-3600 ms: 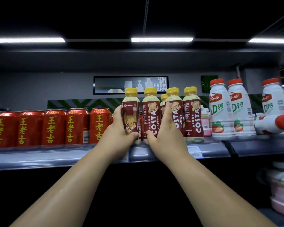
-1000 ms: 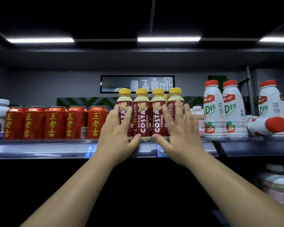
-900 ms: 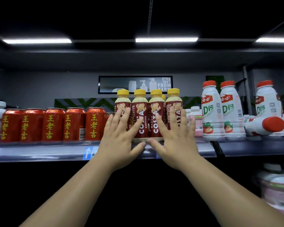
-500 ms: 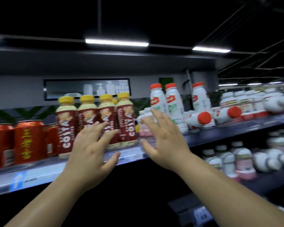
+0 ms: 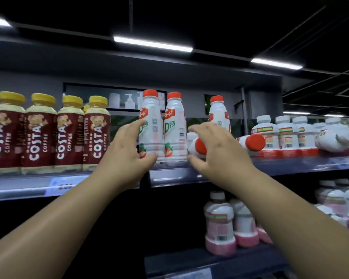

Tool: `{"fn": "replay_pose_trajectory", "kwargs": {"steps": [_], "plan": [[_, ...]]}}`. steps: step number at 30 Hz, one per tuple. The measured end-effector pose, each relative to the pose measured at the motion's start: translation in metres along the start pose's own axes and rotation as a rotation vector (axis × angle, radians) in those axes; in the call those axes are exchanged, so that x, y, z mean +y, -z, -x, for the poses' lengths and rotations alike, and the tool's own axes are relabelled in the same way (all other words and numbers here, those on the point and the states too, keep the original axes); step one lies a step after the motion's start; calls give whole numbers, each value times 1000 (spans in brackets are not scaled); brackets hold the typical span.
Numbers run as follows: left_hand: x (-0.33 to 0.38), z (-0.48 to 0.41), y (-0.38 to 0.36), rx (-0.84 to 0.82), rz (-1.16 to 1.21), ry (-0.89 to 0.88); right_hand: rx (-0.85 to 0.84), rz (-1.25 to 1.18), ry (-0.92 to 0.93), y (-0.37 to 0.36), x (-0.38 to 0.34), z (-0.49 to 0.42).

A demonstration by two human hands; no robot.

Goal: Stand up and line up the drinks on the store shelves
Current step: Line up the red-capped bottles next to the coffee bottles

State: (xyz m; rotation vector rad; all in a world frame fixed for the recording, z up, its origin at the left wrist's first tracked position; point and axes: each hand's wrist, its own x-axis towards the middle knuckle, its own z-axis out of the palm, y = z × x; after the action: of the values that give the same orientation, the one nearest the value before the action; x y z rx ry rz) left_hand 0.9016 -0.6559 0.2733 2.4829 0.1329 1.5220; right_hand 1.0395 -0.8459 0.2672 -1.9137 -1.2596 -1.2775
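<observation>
Drinks on the upper shelf (image 5: 169,176) are half sorted: with your left hand (image 5: 127,154) spread, empty, at the two upright white bottles (image 5: 163,127), your loose, empty right hand (image 5: 220,152) must next likely grasp and stand up the toppled red-capped bottle (image 5: 197,147) lying just beside them

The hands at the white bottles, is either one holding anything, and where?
Nothing is held. The left hand and right hand are open near the red-capped white bottles.
</observation>
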Motion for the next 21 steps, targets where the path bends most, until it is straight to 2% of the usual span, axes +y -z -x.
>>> {"fn": "replay_pose_trajectory", "kwargs": {"steps": [3,5,10,17,21], "plan": [[3,-13,-19,67,72,152,-24,-34,97,-7,21,-6],[3,-14,-26,81,63,188,-4,-69,160,-9,27,-12],[7,-20,-32,38,-16,214,102,-206,92,8,37,-46],[5,-21,-32,4,10,226,57,7,-33,26,48,-116],[2,-25,-29,-13,19,216,-76,165,-113,27,49,-143]]}}
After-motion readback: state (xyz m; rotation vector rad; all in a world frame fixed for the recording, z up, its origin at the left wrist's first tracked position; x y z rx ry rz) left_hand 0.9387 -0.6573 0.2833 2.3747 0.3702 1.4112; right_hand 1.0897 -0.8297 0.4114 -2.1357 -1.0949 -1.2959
